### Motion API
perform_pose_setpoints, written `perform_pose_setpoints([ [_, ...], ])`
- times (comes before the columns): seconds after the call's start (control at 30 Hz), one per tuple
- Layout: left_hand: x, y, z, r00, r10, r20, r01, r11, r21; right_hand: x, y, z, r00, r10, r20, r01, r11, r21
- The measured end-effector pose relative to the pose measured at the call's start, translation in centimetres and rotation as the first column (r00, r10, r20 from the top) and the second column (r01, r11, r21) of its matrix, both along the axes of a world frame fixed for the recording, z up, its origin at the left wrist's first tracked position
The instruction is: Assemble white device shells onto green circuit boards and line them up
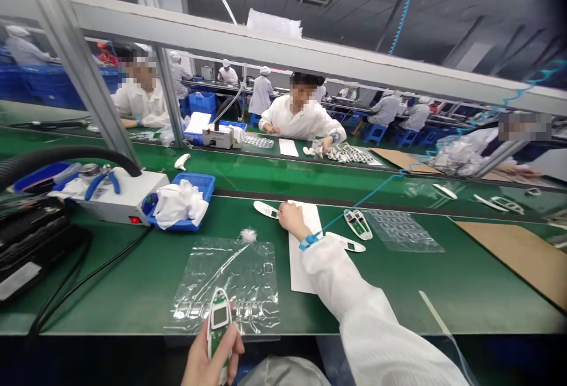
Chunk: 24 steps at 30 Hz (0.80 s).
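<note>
In the head view, I see the left hand with its grip closed around a white casing with a green circuit board, held over the near edge of the bench and a clear plastic sheet. Farther in, the right hand is over white paper, at the end of a white shell; from here I cannot tell whether that grip is closed on it.
</note>
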<state>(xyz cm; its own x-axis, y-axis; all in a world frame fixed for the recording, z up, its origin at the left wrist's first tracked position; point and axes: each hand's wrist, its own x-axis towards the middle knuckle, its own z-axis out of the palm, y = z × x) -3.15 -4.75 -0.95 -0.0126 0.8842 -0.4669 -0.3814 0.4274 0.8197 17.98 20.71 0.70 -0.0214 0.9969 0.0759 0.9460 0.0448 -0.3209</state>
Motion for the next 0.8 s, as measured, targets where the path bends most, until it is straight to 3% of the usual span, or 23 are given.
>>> perform_pose_setpoints([
  [0.1,-1.7,0.2,-0.1,0.999,0.030,0.031,-0.029,1.000,-0.008,-0.1,-0.7,1.0,0.994,0.078,-0.073,-0.078,0.997,-0.003],
  [0.2,-2.9,0.4,0.3,0.996,0.066,0.060,-0.063,0.997,-0.048,-0.4,-4.0,3.0,0.950,0.256,-0.177,-0.259,0.966,0.005],
  [0.27,-2.9,0.4,0.5,0.996,0.063,0.057,-0.060,0.997,-0.055,-1.1,-7.5,4.3,0.833,0.473,-0.288,-0.490,0.871,0.012],
  [0.37,-1.6,0.1,0.2,0.999,-0.024,0.032,0.025,0.999,-0.046,-2.6,-13.1,5.3,0.601,0.695,-0.394,-0.749,0.662,0.026],
  [0.43,-0.4,-0.2,-0.4,0.997,-0.073,-0.019,0.072,0.996,-0.046,-3.1,-15.5,5.0,0.572,0.704,-0.421,-0.776,0.631,0.002],
  [0.5,0.6,-0.6,-1.2,0.993,-0.086,-0.075,0.083,0.996,-0.040,-3.1,-16.2,3.7,0.611,0.631,-0.479,-0.720,0.694,-0.004],
  [0.6,1.0,-1.0,-1.8,0.993,-0.038,-0.113,0.035,0.999,-0.032,-2.1,-14.9,0.8,0.763,0.421,-0.491,-0.460,0.887,0.045],
  [0.63,1.0,-1.1,-1.8,0.993,-0.016,-0.117,0.013,0.999,-0.033,-1.8,-14.2,-0.2,0.815,0.361,-0.454,-0.372,0.926,0.069],
  [0.7,0.7,-1.1,-1.8,0.992,0.022,-0.126,-0.026,0.999,-0.032,-1.3,-13.3,-2.1,0.889,0.294,-0.352,-0.277,0.956,0.097],
  [0.8,0.6,-1.1,-1.5,0.989,0.047,-0.142,-0.050,0.999,-0.018,-1.2,-12.9,-3.7,0.914,0.300,-0.272,-0.283,0.954,0.102],
])
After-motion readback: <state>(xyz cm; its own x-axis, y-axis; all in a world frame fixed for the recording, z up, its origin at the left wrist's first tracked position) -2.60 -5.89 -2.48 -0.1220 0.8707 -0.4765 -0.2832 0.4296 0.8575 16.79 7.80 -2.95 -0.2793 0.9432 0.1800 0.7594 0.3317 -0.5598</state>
